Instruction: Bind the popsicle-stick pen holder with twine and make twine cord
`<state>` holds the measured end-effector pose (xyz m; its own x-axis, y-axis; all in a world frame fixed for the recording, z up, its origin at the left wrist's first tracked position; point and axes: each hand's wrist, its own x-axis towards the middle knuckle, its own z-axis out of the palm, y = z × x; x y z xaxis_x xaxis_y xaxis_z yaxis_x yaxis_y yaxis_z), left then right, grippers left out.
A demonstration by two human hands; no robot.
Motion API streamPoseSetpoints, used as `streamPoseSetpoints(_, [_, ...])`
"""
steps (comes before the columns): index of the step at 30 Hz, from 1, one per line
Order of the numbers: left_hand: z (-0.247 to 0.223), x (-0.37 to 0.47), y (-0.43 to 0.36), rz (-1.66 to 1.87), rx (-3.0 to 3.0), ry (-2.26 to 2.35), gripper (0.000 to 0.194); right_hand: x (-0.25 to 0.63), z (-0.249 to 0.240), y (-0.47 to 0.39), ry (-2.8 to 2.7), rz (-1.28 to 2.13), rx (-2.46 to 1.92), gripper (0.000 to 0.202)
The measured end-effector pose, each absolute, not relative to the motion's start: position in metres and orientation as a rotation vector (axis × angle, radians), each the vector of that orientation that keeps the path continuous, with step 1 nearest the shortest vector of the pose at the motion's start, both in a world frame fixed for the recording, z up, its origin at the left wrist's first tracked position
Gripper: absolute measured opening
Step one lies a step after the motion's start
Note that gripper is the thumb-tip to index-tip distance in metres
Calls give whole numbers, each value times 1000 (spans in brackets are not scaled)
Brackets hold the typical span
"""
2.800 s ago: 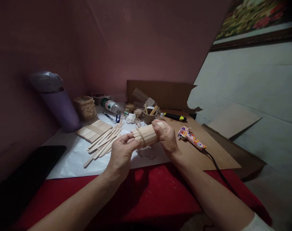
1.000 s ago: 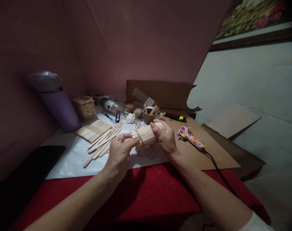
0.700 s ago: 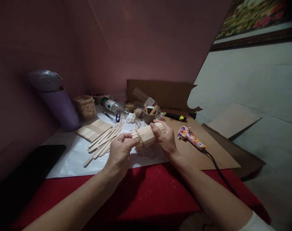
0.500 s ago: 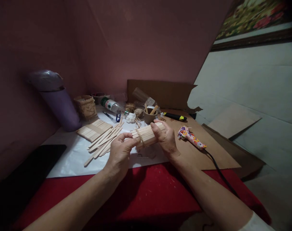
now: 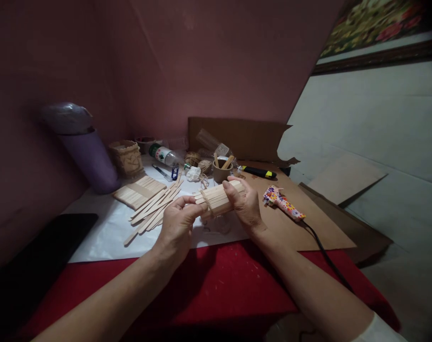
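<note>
Grip: left hand (image 5: 178, 225) pinches near end, right hand (image 5: 247, 204) clasps far end of pale wooden stick bundle (image 5: 217, 199), centre of frame; twine (image 5: 206, 203) around it, flower-patterned glue gun (image 5: 283, 203) right

The framed painting (image 5: 383, 31) is cut off above; the round container's (image 5: 145, 143) contents are seemingly too dim to tell.
</note>
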<state>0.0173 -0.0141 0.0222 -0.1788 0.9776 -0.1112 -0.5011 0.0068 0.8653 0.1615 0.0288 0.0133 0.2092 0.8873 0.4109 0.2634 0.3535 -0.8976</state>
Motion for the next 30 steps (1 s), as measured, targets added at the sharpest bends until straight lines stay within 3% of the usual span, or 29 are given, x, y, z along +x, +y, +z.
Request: streamPoseSetpoints(30, [24,18,-18,1512,749,965,27,161,12,30,-1309,647,-1183,54])
